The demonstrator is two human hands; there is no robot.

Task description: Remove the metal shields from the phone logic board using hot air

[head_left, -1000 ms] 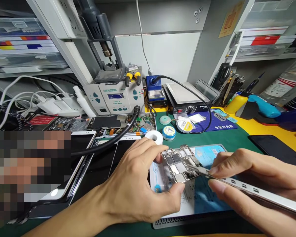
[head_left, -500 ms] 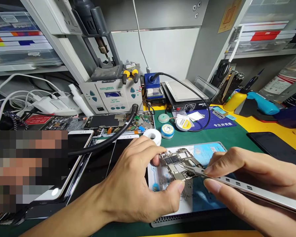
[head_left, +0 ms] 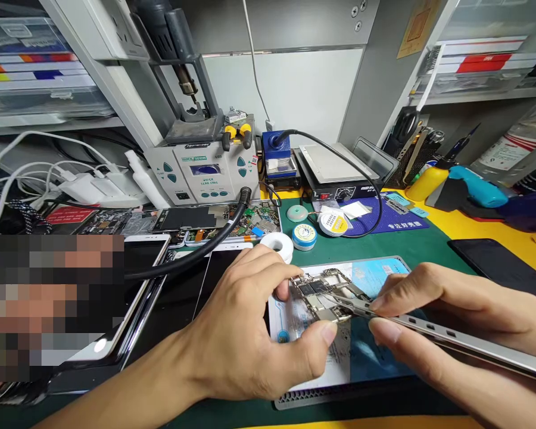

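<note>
Between the thumb and fingers of my left hand (head_left: 254, 328) a small phone circuit board (head_left: 315, 289) is gripped by its edges, tilted a little above the work mat. My right hand (head_left: 446, 322) pinches silver tweezers (head_left: 429, 328) whose tips reach onto the middle of the board. Whether the tips hold any part is too small to tell. Beneath the board lies a blue and white printed pad (head_left: 370, 351) with a grey perforated rim, partly covered by both hands.
A hot air station (head_left: 205, 173) stands behind, its black hose (head_left: 196, 257) crossing to the left over phones (head_left: 223, 274). A white tape roll (head_left: 277, 245) and a blue solder tin (head_left: 304, 236) sit behind the pad. A heating plate (head_left: 335, 173) is further back; a dark phone (head_left: 495, 262) lies right.
The view has shifted very slightly. The tweezers and my right hand have barely moved, and my left hand keeps its grip on the circuit board.
</note>
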